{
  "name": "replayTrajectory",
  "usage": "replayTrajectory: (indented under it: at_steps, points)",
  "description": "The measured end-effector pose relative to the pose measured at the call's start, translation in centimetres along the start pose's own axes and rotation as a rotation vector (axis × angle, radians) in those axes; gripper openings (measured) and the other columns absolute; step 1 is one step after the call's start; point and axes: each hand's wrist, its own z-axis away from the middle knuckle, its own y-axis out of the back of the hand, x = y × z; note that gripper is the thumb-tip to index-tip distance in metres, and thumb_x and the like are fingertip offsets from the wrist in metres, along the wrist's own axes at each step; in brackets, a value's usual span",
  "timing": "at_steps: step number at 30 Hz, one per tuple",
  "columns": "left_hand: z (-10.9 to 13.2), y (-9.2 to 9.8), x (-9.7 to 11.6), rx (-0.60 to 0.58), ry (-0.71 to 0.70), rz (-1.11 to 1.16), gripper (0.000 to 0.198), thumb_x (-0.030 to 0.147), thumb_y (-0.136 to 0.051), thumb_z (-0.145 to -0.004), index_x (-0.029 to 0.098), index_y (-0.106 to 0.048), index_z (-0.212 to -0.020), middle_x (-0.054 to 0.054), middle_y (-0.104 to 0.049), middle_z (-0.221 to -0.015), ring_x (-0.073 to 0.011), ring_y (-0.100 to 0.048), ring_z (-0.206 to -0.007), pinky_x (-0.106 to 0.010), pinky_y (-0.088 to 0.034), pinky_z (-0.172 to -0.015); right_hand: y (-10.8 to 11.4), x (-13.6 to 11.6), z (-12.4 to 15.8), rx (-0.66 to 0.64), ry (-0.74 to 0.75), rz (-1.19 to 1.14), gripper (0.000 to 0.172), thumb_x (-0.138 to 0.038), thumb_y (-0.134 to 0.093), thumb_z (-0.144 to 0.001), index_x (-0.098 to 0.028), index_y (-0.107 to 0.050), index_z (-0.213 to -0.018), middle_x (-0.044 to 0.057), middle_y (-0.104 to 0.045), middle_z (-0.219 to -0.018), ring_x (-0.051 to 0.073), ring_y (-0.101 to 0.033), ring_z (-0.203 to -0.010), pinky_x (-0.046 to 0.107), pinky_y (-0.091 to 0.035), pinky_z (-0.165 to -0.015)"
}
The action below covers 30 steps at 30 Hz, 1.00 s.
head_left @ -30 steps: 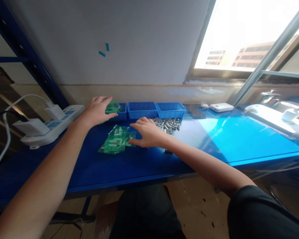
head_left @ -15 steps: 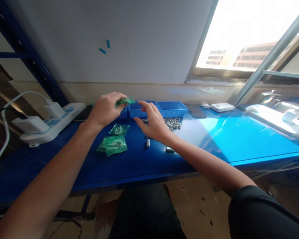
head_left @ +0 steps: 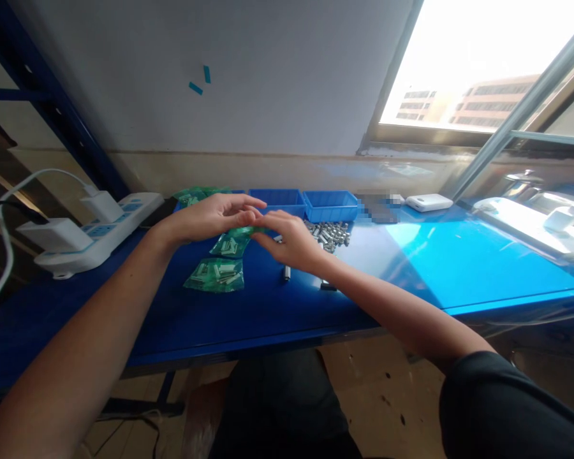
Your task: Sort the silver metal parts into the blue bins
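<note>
My left hand [head_left: 210, 217] and my right hand [head_left: 294, 241] meet above the blue table, fingertips close together. Between them is the top edge of a green plastic bag [head_left: 245, 232], pinched by both hands and partly covered by the fingers. Just below hangs or lies a green bag with small pale rods in it [head_left: 229, 245]; I cannot tell whether this is the same bag. Nearer me, more green bags of rods [head_left: 215, 275] lie overlapping on the table. Right of my right hand is a pile of small metal cylinders [head_left: 332, 236].
Blue bins [head_left: 332, 205] line the wall; green bags [head_left: 198, 195] show at the left one. Two loose metal pieces, one a standoff-like cylinder [head_left: 287, 273], lie near my right wrist. A power strip [head_left: 76, 255] with chargers sits left, a white device [head_left: 429, 202] right.
My left hand has come down and toward my right hand with the green bag. My right hand's fingers, apart before, have closed in on the bag's edge.
</note>
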Motion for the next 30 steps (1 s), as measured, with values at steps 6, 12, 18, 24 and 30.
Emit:
replayTrajectory:
  at_steps: [6, 12, 18, 24, 30]
  points:
    - [-0.3, -1.1, 0.9, 0.255, -0.002, -0.253, 0.04, 0.051, -0.054, -0.083, 0.023, -0.07, -0.106, -0.002, -0.073, -0.09, -0.0207, -0.067, -0.082, -0.03, -0.05, -0.076, 1.0, 1.9, -0.5, 0.225, -0.253, 0.033, 0.022, -0.033, -0.053, -0.09, -0.017, -0.064, -0.099, 0.005, -0.063, -0.09, 0.017, -0.058, -0.086, 0.029, -0.045, -0.079]
    - [-0.1, 0.7, -1.0, 0.658, 0.138, -0.669, 0.046, 0.04, -0.035, -0.093, 0.018, -0.061, -0.123, -0.006, -0.069, -0.111, -0.0236, -0.063, -0.102, -0.038, -0.043, -0.091, 0.3, -1.3, 0.6, 0.058, -0.111, 0.12, 0.058, -0.044, -0.056, -0.088, -0.013, -0.041, -0.134, 0.016, -0.055, -0.12, 0.026, -0.051, -0.11, 0.039, -0.043, -0.091]
    - [-0.1, 1.2, -3.3, 0.433, 0.111, -0.685, 0.045, 0.034, -0.041, -0.089, 0.013, -0.058, -0.125, -0.008, -0.057, -0.132, -0.0239, -0.053, -0.118, -0.033, -0.037, -0.106, -2.1, -3.8, 1.6, -0.435, 0.259, 0.217, 0.026, -0.036, -0.05, -0.093, -0.016, -0.062, -0.105, 0.008, -0.064, -0.098, 0.02, -0.057, -0.091, 0.031, -0.039, -0.077]
    - [-0.9, -0.5, -2.4, 0.236, 0.013, -0.36, 0.05, 0.054, -0.038, -0.09, 0.021, -0.064, -0.118, -0.006, -0.068, -0.117, -0.0239, -0.061, -0.109, -0.031, -0.045, -0.096, 0.2, -1.5, 0.1, -0.039, 0.026, 0.203, 0.024, -0.026, -0.042, -0.095, -0.018, -0.062, -0.083, 0.005, -0.062, -0.082, 0.016, -0.055, -0.081, 0.028, -0.036, -0.074]
    - [-0.3, -2.2, 0.0, 0.33, -0.068, -0.085, 0.068, 0.072, -0.053, -0.075, 0.016, -0.067, -0.112, -0.007, -0.073, -0.097, -0.0236, -0.068, -0.088, -0.028, -0.052, -0.078, 2.8, 1.3, -0.6, 0.431, -0.201, 0.085, 0.021, -0.027, -0.046, -0.092, -0.019, -0.055, -0.075, 0.0, -0.053, -0.072, 0.012, -0.049, -0.068, 0.024, -0.038, -0.066]
